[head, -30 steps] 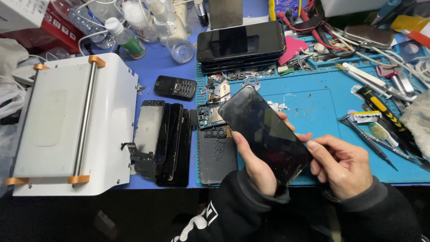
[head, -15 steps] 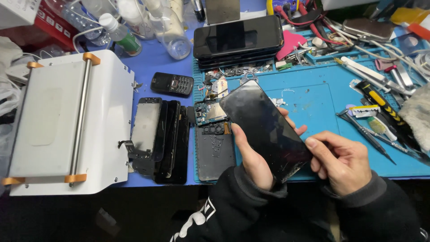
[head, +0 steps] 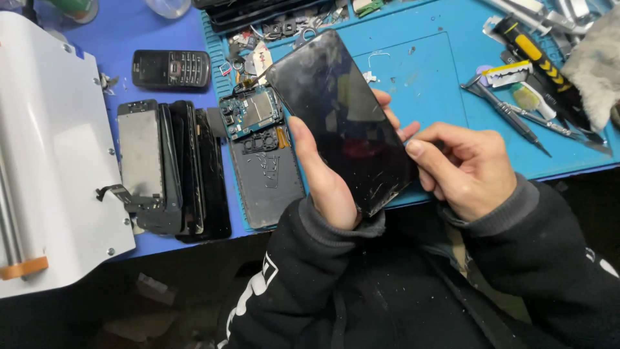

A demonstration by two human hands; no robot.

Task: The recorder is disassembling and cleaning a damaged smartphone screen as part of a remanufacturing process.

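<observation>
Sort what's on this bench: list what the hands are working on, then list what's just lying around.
In hand:
- cracked black phone screen, gripped by the left hand
- right hand, fingertips at the screen's right edge

Lying about:
- opened phone body on the blue mat
- stack of screens
- keypad phone
- white machine
- screwdrivers and tools

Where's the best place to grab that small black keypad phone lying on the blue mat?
Grip the small black keypad phone across its two long edges, coming from above. It lies flat, face up, with bare blue mat along both long sides, so fingers fit there.
</observation>
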